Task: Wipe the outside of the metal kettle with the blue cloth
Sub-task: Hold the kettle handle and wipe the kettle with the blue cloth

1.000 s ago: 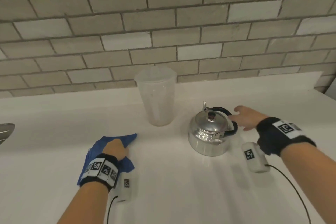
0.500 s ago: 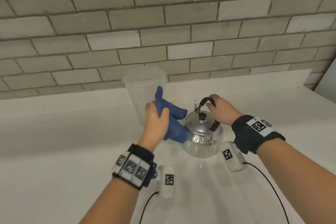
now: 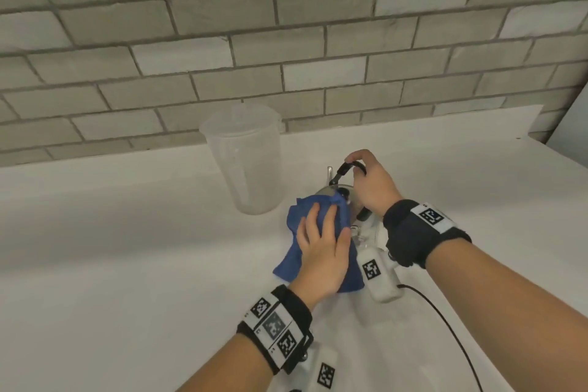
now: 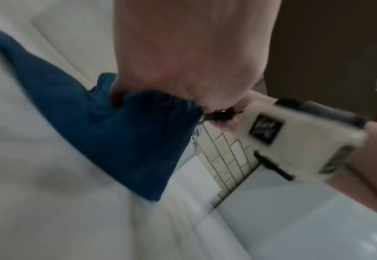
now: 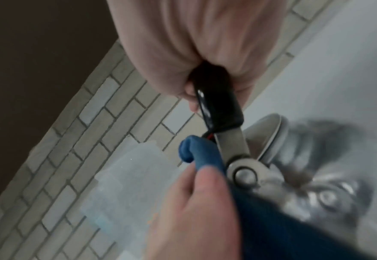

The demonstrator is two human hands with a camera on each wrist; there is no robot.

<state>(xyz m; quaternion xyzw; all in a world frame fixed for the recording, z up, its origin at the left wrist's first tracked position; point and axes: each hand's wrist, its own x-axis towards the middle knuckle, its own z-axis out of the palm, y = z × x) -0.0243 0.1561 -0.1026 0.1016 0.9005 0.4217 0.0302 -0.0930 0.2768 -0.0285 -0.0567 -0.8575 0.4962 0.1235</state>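
Note:
The metal kettle (image 3: 366, 231) stands on the white counter (image 3: 127, 248), mostly hidden by cloth and hands. The blue cloth (image 3: 292, 226) drapes over its lid and left side and trails onto the counter. My left hand (image 3: 324, 232) lies on the cloth with fingers spread fairly straight, pressing it against the kettle. My right hand (image 3: 362, 175) grips the black handle (image 3: 346, 167) from above. The right wrist view shows the handle (image 5: 216, 102) in my curled fingers, the shiny kettle (image 5: 316, 184) and the cloth (image 5: 205, 154) under the left thumb. In the left wrist view the cloth (image 4: 116, 132) hangs below my palm.
A translucent plastic jug (image 3: 245, 162) stands just behind and left of the kettle, close to the cloth. The brick wall (image 3: 286, 41) runs along the back of the counter. A black cable (image 3: 445, 328) trails from my right wrist across the counter.
My left hand lifted the cloth off the counter at the left, carried it right and laid it over the kettle. My right hand moved from beside the kettle onto its handle.

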